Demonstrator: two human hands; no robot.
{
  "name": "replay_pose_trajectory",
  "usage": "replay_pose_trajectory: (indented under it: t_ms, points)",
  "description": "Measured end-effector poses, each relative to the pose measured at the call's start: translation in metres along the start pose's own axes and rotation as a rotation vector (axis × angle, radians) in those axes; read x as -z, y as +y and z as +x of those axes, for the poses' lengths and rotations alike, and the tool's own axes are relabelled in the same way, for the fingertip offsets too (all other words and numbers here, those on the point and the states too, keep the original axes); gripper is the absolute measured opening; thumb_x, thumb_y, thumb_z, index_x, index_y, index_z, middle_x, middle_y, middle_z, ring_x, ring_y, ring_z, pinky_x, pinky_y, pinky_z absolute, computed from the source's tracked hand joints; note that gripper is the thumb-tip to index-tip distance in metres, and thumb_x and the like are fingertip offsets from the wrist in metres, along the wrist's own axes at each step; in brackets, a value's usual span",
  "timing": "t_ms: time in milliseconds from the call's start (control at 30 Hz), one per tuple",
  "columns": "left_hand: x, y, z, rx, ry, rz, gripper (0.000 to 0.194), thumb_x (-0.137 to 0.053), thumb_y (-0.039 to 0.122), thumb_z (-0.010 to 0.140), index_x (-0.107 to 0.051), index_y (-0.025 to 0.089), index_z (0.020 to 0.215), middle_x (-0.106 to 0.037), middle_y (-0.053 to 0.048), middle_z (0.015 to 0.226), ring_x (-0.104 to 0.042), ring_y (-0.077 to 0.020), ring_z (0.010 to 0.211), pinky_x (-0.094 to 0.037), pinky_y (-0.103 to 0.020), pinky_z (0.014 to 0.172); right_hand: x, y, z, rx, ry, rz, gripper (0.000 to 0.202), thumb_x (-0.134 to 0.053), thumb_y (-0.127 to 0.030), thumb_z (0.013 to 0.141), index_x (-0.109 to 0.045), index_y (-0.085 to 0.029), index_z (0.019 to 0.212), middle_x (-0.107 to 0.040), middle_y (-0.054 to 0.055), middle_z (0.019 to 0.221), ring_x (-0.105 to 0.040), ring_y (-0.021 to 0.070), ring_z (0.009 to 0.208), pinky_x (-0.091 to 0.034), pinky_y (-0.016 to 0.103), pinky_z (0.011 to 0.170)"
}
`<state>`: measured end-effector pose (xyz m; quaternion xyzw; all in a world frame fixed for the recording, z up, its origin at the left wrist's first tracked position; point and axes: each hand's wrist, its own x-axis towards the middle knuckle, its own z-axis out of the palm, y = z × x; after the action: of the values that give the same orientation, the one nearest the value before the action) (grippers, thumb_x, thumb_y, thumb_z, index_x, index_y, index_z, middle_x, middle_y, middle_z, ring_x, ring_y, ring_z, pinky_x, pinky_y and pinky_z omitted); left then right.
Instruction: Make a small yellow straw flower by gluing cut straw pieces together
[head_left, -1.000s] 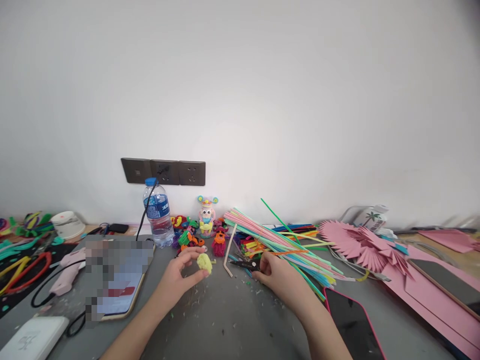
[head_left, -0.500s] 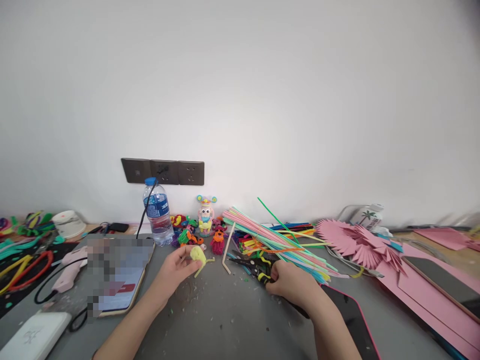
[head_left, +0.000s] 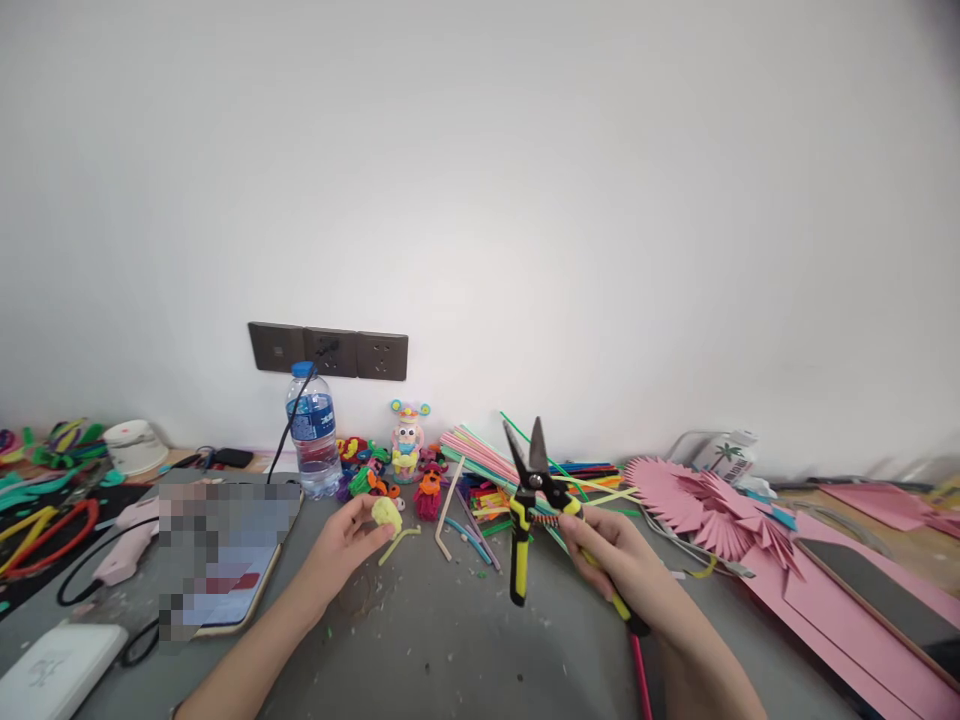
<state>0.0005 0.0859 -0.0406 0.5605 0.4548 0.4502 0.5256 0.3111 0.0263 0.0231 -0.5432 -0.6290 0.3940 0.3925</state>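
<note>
Pinched between the thumb and fingers of my left hand is a pale yellow fuzzy pipe-cleaner figure. Thin yellow stems stick out just below it. My right hand grips one handle of black-and-yellow spring-loaded shears, lifted above the table. Their blades point up and stand apart, and the other handle hangs free. Between the hands lie a bent cream pipe cleaner and short blue and purple pieces. Behind the shears is a bundle of pastel pipe cleaners.
A water bottle, small colourful figures and a toy figurine line the wall. A phone, a pink glue gun and a white box are left. Folded pink paper and another phone are right.
My right hand has raised the shears off the table beside the pipe cleaners and turned their blades upward; the handles have sprung apart. My left hand keeps the yellow piece in nearly the same spot.
</note>
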Motion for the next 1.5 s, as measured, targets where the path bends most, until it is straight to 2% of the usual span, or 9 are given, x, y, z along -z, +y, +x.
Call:
replay_pose_trajectory:
  t_ms: [100, 167, 333, 567, 800, 900, 1067, 1267, 1500]
  points:
    - [-0.002, 0.000, 0.000, 0.000, -0.021, -0.019, 0.032, -0.077, 0.040, 0.065, -0.057, 0.018, 0.077, -0.067, -0.009, 0.100, -0.060, -0.0235, 0.097, -0.048, -0.030, 0.083, -0.006, 0.006, 0.006, 0.101, 0.143, 0.141, 0.050, -0.055, -0.062, 0.082, -0.051, -0.020, 0.054, -0.055, 0.000, 0.050, -0.049, 0.0144, 0.051, -0.042, 0.027, 0.059]
    - [-0.003, 0.001, 0.000, -0.010, -0.037, -0.022, 0.034, -0.079, 0.038, 0.062, -0.052, 0.018, 0.071, -0.068, -0.009, 0.099, -0.060, -0.0235, 0.097, -0.049, -0.030, 0.081, -0.015, 0.013, 0.011, 0.117, 0.197, 0.277, 0.042, -0.063, -0.061, 0.077, -0.064, -0.019, 0.070, -0.069, 0.006, 0.076, -0.062, 0.0215, 0.074, -0.048, 0.032, 0.074]
    - [-0.003, -0.003, 0.000, -0.042, -0.060, 0.026, 0.036, -0.076, 0.036, 0.063, -0.044, 0.020, 0.067, -0.066, -0.008, 0.093, -0.060, -0.0210, 0.087, -0.049, -0.029, 0.077, -0.035, 0.018, 0.018, 0.112, 0.193, 0.308, 0.038, -0.064, -0.052, 0.081, -0.070, -0.021, 0.103, -0.070, 0.008, 0.110, -0.060, 0.0294, 0.106, -0.043, 0.038, 0.094]
    - [-0.005, -0.004, 0.001, -0.108, -0.060, 0.144, 0.028, -0.071, 0.033, 0.066, -0.046, 0.020, 0.068, -0.062, -0.005, 0.084, -0.060, -0.0214, 0.085, -0.048, -0.032, 0.080, -0.063, -0.008, 0.017, 0.083, -0.120, 0.148, 0.037, -0.058, -0.051, 0.086, -0.069, -0.018, 0.096, -0.069, 0.006, 0.097, -0.060, 0.0273, 0.096, -0.046, 0.033, 0.084]
    - [-0.006, -0.006, -0.001, -0.120, -0.065, 0.153, 0.026, -0.068, 0.033, 0.069, -0.045, 0.021, 0.071, -0.064, -0.008, 0.095, -0.061, -0.0240, 0.097, -0.047, -0.034, 0.087, -0.078, 0.001, 0.016, -0.102, -0.098, 0.273, 0.046, -0.059, -0.059, 0.081, -0.062, -0.023, 0.109, -0.068, 0.005, 0.101, -0.060, 0.0241, 0.098, -0.046, 0.033, 0.088]
    - [-0.005, -0.007, -0.002, -0.161, -0.062, 0.141, 0.027, -0.068, 0.032, 0.071, -0.043, 0.021, 0.071, -0.066, -0.009, 0.098, -0.060, -0.0247, 0.103, -0.047, -0.034, 0.088, -0.082, 0.007, 0.016, -0.167, -0.151, 0.234, 0.045, -0.052, -0.061, 0.083, -0.064, -0.020, 0.097, -0.067, 0.006, 0.097, -0.060, 0.0237, 0.095, -0.045, 0.034, 0.088]
    - [-0.003, -0.006, -0.002, -0.232, 0.018, 0.157, 0.022, -0.066, 0.033, 0.075, -0.050, 0.019, 0.075, -0.061, -0.003, 0.081, -0.060, -0.0200, 0.084, -0.048, -0.030, 0.078, -0.103, 0.010, 0.017, 0.010, 0.036, -0.038, 0.033, -0.048, -0.045, 0.088, -0.057, -0.019, 0.106, -0.065, 0.007, 0.091, -0.060, 0.0231, 0.083, -0.047, 0.033, 0.076]
    - [-0.001, -0.003, -0.002, -0.333, 0.103, 0.213, 0.020, -0.066, 0.030, 0.075, -0.049, 0.019, 0.072, -0.058, -0.001, 0.078, -0.058, -0.0187, 0.082, -0.047, -0.028, 0.076, -0.117, 0.017, 0.020, 0.264, 0.253, -0.541, 0.034, -0.057, -0.020, 0.070, -0.055, -0.021, 0.103, -0.064, 0.009, 0.099, -0.058, 0.0282, 0.091, -0.045, 0.036, 0.078]
    - [-0.001, -0.002, -0.002, -0.378, 0.153, 0.222, 0.024, -0.067, 0.027, 0.075, -0.045, 0.021, 0.068, -0.058, -0.001, 0.078, -0.059, -0.0203, 0.086, -0.046, -0.028, 0.076, -0.119, 0.019, 0.020, 0.237, 0.202, -0.693, 0.036, -0.058, -0.018, 0.067, -0.054, -0.022, 0.103, -0.064, 0.008, 0.099, -0.056, 0.0291, 0.095, -0.042, 0.038, 0.080]
